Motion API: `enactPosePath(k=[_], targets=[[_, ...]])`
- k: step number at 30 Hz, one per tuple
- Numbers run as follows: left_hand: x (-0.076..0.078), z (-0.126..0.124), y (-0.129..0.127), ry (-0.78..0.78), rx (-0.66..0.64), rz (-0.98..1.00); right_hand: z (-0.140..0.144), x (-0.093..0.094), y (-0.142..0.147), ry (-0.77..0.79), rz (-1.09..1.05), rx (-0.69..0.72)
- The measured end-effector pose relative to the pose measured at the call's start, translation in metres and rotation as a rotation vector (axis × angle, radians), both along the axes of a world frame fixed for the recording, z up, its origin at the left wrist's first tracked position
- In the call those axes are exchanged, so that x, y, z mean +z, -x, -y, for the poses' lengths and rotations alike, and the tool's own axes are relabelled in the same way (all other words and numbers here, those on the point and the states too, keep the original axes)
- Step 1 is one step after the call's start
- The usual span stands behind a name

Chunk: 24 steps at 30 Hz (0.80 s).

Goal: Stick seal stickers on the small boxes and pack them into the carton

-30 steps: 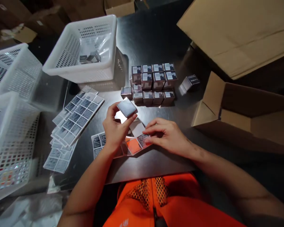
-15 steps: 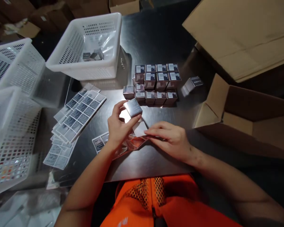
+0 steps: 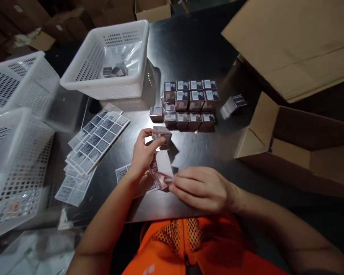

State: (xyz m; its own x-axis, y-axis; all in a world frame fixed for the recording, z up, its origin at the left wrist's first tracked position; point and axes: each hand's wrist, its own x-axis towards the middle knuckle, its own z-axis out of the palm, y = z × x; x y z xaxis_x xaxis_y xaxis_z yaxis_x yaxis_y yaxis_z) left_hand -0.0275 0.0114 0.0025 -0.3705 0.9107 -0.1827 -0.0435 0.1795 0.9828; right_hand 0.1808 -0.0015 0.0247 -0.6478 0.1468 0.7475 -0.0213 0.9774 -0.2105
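My left hand (image 3: 142,154) holds a small silver box (image 3: 161,135) by its edges, just above the dark table (image 3: 189,42). My right hand (image 3: 202,188) lies near the table's front edge, its fingertips pinching the edge of a sticker sheet (image 3: 160,172) that curls up between both hands. Beyond the held box stand several matching small boxes (image 3: 187,104) in tidy rows, each with a white label on top. One more box (image 3: 234,104) lies apart to their right.
Sheets of printed stickers (image 3: 93,147) fan out at the left. A white basket (image 3: 107,63) with a few boxes stands behind them, more baskets (image 3: 15,126) at far left. An open carton (image 3: 301,141) sits at right, flat cardboard (image 3: 292,42) behind it.
My left hand tilted the silver box and lifted it toward the rows. My right hand drew back toward me, pulling the sticker sheet's edge up off the table.
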Motion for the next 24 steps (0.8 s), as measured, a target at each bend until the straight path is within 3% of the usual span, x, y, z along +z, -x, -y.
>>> enactPosePath(k=[2,5,8,10,12,16,24], targets=[[0.002,0.0,-0.002,-0.006,-0.027,-0.005,-0.002,0.002,-0.002,0.117,-0.137,0.093],[0.002,0.002,-0.002,-0.036,-0.101,-0.045,-0.007,0.004,-0.009,0.451,-0.389,0.153],[-0.002,0.005,-0.001,-0.101,-0.238,-0.159,-0.016,0.004,-0.016,0.857,-0.536,-0.032],[-0.005,0.007,0.0,-0.137,-0.351,-0.199,-0.021,0.004,-0.019,1.16,-0.508,-0.186],[-0.007,0.01,0.0,-0.155,-0.438,-0.236,-0.025,0.005,-0.019,1.366,-0.424,-0.254],[-0.007,0.014,-0.001,-0.175,-0.511,-0.311,-0.027,0.005,-0.016,1.49,-0.353,-0.296],[-0.005,0.016,-0.003,-0.186,-0.521,-0.369,-0.026,0.005,-0.012,1.487,-0.356,-0.336]])
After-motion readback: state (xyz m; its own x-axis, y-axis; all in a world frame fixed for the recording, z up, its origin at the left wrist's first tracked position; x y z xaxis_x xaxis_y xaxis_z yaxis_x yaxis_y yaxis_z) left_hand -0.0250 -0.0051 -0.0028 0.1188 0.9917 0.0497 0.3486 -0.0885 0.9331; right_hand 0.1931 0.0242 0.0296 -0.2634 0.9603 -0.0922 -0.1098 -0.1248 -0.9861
